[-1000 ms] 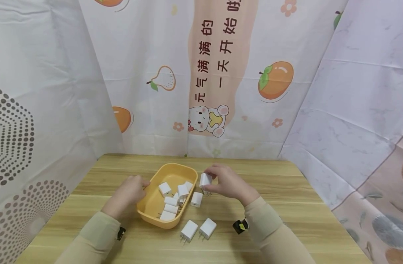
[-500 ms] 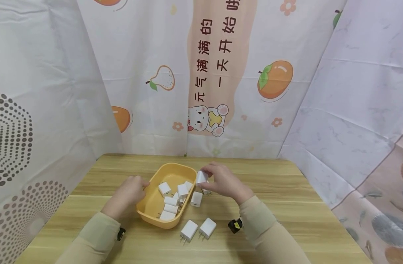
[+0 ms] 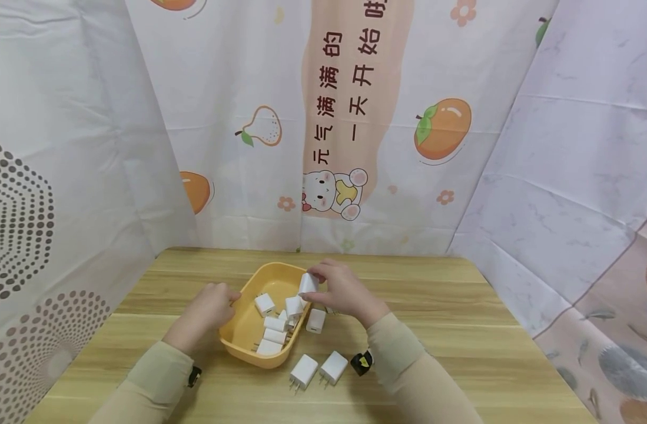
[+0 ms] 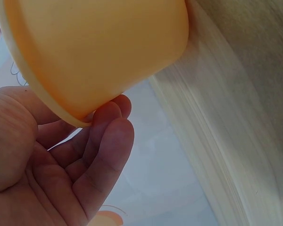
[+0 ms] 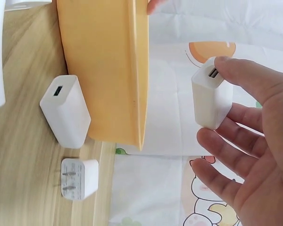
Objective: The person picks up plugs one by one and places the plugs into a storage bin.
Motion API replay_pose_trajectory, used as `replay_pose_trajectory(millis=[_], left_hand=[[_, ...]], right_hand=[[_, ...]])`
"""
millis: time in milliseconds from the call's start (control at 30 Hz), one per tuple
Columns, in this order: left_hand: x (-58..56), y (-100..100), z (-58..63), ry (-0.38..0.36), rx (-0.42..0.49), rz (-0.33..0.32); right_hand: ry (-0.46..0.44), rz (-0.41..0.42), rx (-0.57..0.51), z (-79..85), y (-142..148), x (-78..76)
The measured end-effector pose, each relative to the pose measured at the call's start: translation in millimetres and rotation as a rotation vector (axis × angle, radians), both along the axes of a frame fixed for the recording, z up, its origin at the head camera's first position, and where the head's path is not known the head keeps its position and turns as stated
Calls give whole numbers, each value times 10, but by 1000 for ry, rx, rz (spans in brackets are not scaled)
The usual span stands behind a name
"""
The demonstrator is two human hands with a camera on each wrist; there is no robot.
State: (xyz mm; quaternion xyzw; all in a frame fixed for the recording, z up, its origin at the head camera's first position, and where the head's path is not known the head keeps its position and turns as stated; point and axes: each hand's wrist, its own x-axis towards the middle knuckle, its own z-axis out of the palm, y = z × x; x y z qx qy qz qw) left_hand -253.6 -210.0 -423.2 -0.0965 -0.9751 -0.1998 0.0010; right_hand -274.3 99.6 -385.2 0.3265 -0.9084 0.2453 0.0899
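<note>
A yellow plastic bin (image 3: 281, 278) stands on the table with several white USB chargers (image 3: 265, 304) lying inside. My left hand (image 3: 212, 306) pinches its left rim; the left wrist view shows the fingers (image 4: 115, 146) against the bin's wall (image 4: 104, 47). Between thumb and fingertips, my right hand (image 3: 349, 294) holds another white charger (image 3: 308, 284) over the bin's right rim. Its USB port faces the thumb in the right wrist view, where this charger (image 5: 210, 99) is off the table.
Beside the bin's right wall sits a white charger (image 3: 316, 320), with one more charger (image 5: 79, 179) beyond it, mostly hidden by my right hand in the head view. Two chargers (image 3: 304, 371) (image 3: 334, 368) lie nearer the front. Printed curtains (image 3: 238, 188) enclose the wooden table (image 3: 440, 330).
My right hand has carried its charger leftward, from beside the bin to over the right rim. The left hand and the bin have stayed in place.
</note>
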Motion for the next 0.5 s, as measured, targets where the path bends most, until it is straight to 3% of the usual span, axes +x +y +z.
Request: replay_pose_trajectory(millis=[500], left_hand=[[8,21,21,-48,47,23]], right_hand=[[-40,2,66,-74,-318,-23]])
